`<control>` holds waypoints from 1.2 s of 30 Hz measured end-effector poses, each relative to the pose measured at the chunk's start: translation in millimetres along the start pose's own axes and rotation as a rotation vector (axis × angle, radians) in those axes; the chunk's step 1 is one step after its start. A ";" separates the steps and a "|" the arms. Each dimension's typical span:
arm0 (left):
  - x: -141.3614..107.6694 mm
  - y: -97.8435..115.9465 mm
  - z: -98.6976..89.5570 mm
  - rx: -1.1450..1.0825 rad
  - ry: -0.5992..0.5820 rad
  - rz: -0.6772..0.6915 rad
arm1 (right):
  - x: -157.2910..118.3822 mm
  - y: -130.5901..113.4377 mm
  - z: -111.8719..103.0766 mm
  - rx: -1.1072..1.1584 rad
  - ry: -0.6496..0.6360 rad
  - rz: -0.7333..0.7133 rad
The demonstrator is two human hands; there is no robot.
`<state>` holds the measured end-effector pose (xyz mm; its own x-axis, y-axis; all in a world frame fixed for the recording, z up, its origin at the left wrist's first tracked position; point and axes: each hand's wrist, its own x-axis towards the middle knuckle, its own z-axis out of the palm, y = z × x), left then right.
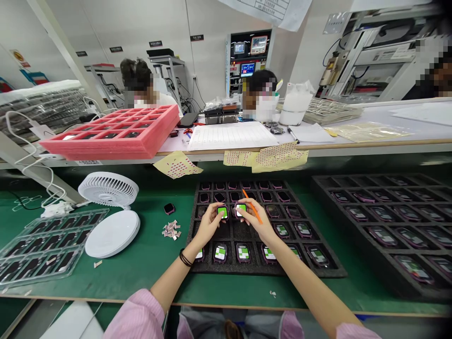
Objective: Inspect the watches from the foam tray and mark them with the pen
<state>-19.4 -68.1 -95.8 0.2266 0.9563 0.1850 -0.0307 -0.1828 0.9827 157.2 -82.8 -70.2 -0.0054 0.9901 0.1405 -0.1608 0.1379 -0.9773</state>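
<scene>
Over the black foam tray (243,269), my left hand (212,220) holds a watch (222,213) with a lit green and white screen, its thumb on the screen. Close beside it, my right hand (256,217) grips a second lit watch (241,210), with a finger on its screen. An orange stick (251,205) lies across the fingers of my right hand, pointing up and left. Watches fill many tray compartments; the front ones have lit screens, while the back ones are dark. Some compartments under my hands are partly hidden.
A second foam tray (356,254) is at the right. To the left are a single watch (169,208), small paper pieces (171,230), a white fan (112,233) and a clear plastic tray (45,249). Pink foam (148,146) sits on the shelf; people are behind it.
</scene>
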 end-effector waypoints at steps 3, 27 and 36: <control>0.5 -2.0 -0.5 -0.029 -0.014 0.013 | 1.8 3.6 -0.8 0.007 -0.047 -0.013; 0.3 -2.6 -0.9 0.008 0.027 0.007 | -0.1 0.7 -1.0 0.017 -0.033 0.000; 0.9 -2.3 -0.9 0.000 0.046 0.009 | -0.4 0.9 0.2 -0.002 -0.057 0.006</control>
<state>-20.1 -66.7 -97.9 0.1815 0.9640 0.1942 -0.0327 -0.1915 0.9810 156.9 -83.1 -71.1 -0.0625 0.9877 0.1436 -0.1587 0.1322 -0.9784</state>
